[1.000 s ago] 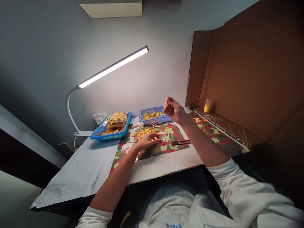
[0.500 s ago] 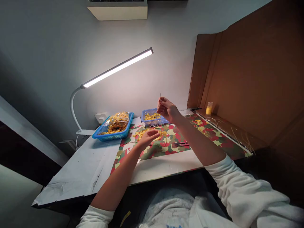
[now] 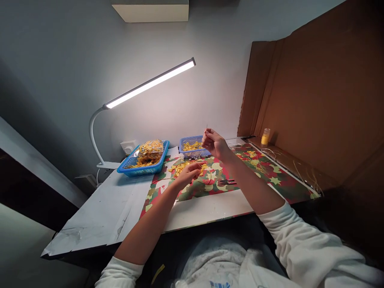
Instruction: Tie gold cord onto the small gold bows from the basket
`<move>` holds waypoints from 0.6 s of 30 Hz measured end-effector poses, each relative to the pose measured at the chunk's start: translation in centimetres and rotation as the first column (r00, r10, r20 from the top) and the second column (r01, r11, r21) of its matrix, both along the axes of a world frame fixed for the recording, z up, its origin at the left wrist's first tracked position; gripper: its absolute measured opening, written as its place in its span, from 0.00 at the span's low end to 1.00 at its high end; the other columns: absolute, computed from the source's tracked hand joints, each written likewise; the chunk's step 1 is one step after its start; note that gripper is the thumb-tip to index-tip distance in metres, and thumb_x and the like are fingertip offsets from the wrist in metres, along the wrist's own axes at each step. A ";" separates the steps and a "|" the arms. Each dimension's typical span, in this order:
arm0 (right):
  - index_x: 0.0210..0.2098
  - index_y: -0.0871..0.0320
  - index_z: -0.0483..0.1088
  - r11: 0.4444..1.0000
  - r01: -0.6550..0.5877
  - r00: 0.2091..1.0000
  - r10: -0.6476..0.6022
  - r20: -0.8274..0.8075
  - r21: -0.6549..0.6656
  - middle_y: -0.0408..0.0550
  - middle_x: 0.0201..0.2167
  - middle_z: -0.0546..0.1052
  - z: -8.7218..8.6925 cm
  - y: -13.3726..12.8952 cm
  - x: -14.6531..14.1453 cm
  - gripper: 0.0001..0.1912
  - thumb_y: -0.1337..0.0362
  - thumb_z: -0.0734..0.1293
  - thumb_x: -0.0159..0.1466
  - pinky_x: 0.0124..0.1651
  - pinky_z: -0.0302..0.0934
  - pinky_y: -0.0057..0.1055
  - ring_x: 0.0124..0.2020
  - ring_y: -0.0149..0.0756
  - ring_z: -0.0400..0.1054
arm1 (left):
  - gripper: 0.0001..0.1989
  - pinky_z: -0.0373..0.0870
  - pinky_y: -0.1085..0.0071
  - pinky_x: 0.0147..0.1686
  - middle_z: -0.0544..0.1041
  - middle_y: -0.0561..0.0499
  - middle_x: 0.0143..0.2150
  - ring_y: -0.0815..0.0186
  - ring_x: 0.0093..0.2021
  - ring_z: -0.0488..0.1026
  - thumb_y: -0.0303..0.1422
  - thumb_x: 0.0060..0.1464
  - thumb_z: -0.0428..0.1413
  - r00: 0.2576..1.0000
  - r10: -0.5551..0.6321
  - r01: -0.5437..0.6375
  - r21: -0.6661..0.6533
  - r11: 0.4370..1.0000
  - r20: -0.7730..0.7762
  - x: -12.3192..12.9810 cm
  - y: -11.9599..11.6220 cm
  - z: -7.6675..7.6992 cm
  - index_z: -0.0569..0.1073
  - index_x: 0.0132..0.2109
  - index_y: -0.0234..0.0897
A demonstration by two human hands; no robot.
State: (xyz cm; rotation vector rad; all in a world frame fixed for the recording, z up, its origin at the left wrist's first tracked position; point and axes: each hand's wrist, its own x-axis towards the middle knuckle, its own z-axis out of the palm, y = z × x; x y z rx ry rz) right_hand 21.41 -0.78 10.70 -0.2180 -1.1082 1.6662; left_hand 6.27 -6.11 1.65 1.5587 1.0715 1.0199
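Over the mat (image 3: 192, 193), your left hand (image 3: 189, 175) seems to pinch a yellow piece (image 3: 203, 169); your right hand (image 3: 214, 145), above, pinches a needle (image 3: 207, 126), which a slack hold could drop into the pile (image 3: 177, 170) below.

Needle-thin rod (image 3: 207, 126), upright in right grip (image 3: 215, 144), small yellow piece (image 3: 204, 168) at left grip (image 3: 189, 175)

Pieces (image 3: 177, 169) on mat (image 3: 195, 193), basket (image 3: 194, 153) behind
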 end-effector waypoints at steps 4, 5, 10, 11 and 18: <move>0.27 0.55 0.57 0.995 0.082 0.996 -0.083 -0.016 -0.055 0.34 0.16 0.52 -0.7 1.0 0.9 0.11 0.69 0.64 0.62 0.21 0.46 0.22 0.17 0.25 0.45 | 0.09 0.48 0.76 0.21 0.60 0.57 0.23 0.75 0.21 0.54 0.35 0.47 0.51 0.998 -0.055 0.059 -0.104 0.993 0.040 -0.1 0.0 -0.2 0.70 0.34 0.35; 0.27 0.55 0.57 0.991 0.110 0.993 -0.112 -0.022 -0.074 0.33 0.16 0.52 -1.0 1.3 1.0 0.11 0.69 0.64 0.62 0.21 0.46 0.22 0.17 0.25 0.45 | 0.10 0.48 0.76 0.21 0.59 0.57 0.23 0.75 0.21 0.53 0.35 0.47 0.52 0.994 -0.066 0.077 -0.130 0.988 0.085 -0.1 0.0 -0.3 0.70 0.36 0.35; 0.26 0.55 0.54 0.948 0.258 0.963 -0.268 -0.030 -0.185 0.32 0.15 0.50 -2.8 3.1 1.5 0.13 0.69 0.64 0.61 0.20 0.46 0.22 0.15 0.25 0.44 | 0.19 0.44 0.79 0.20 0.56 0.61 0.23 0.76 0.19 0.49 0.33 0.45 0.54 0.960 -0.008 0.076 -0.235 0.969 0.279 0.1 0.1 -0.4 0.62 0.46 0.43; 0.26 0.55 0.54 0.939 0.275 0.958 -0.285 -0.023 -0.206 0.32 0.14 0.50 -3.2 3.4 1.5 0.13 0.69 0.64 0.61 0.20 0.46 0.22 0.15 0.24 0.44 | 0.21 0.45 0.79 0.20 0.57 0.61 0.24 0.76 0.19 0.49 0.33 0.44 0.54 0.953 0.009 0.067 -0.241 0.968 0.302 0.1 0.1 -0.3 0.61 0.47 0.44; 0.26 0.55 0.57 0.962 0.192 0.981 -0.192 0.017 -0.192 0.32 0.14 0.54 -5.6 2.5 1.2 0.12 0.67 0.66 0.60 0.21 0.48 0.21 0.15 0.23 0.47 | 0.28 0.49 0.79 0.21 0.60 0.61 0.28 0.78 0.20 0.51 0.27 0.38 0.56 0.905 0.040 0.061 -0.224 0.973 0.424 0.3 0.2 -0.2 0.60 0.50 0.47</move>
